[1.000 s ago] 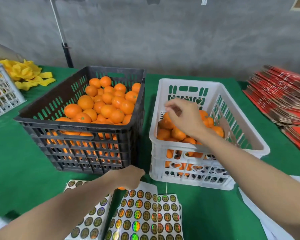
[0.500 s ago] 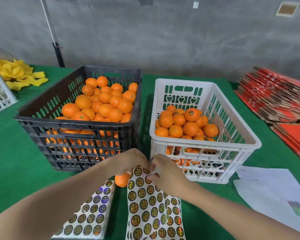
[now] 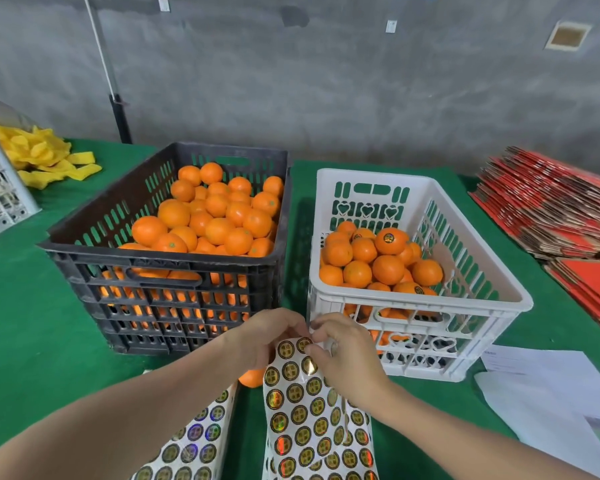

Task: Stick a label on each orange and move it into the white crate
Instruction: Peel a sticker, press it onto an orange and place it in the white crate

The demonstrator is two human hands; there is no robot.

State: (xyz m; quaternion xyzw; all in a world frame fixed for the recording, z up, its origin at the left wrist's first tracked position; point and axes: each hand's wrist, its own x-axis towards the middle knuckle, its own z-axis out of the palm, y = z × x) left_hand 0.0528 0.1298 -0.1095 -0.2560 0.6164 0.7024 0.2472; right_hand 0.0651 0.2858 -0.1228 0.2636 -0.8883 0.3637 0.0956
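Right grip [image 3: 345, 353] pinches a label [image 3: 304, 343] at the top edge of the sticker sheet [image 3: 312, 427] while the left grip [image 3: 267, 337] holds 1 orange [image 3: 252, 377] just beside it, so peeling seems in hand, and next comes pressing it on before reaching the white crate [image 3: 465, 304].

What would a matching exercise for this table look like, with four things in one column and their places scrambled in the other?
Things
1. black crate
2. white crate
3. yellow wrappers
4. red flattened cartons

Places
A. far right edge of the table
B. centre left
C. back left corner
D. centre right

Pairs: 1-B, 2-D, 3-C, 4-A
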